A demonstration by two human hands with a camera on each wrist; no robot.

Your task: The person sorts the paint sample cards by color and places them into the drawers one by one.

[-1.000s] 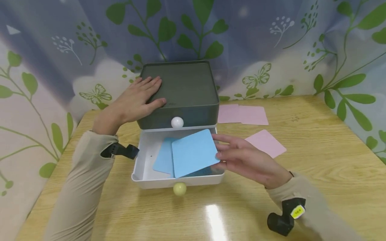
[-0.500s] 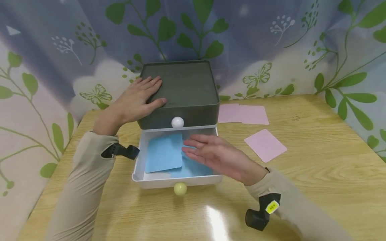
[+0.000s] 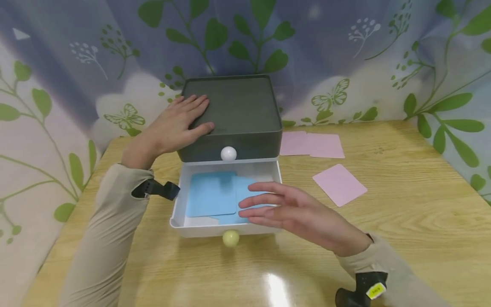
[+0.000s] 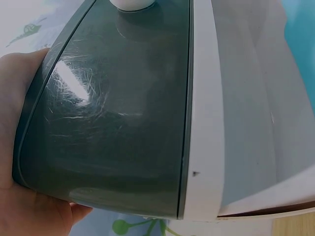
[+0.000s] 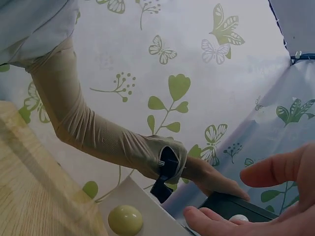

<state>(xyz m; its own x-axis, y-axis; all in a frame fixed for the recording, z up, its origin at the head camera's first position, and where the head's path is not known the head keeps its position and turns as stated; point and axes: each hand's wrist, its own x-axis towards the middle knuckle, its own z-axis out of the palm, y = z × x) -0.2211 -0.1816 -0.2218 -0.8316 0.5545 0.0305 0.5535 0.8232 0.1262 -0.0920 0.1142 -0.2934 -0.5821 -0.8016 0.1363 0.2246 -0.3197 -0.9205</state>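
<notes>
Some blue cards (image 3: 212,195) are lying lower centre, near the loosely extended right hand (image 3: 301,215). Centre left, the left hand (image 3: 174,127) is resting flat on the box (image 3: 239,104).

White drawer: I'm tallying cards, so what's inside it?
At least two blue cards overlap in the white drawer. The right hand partly hides them; anything beneath, or farther back under the dark green box, is covered.

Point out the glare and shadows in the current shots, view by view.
Head: bright glare streak on the wooden tabletop near the bottom edge, soft shadow below the yellow knob; left wrist: slanted glare streak amid scratches on the dark green drawer front; right wrist: small highlights on the yellow knob.
</notes>
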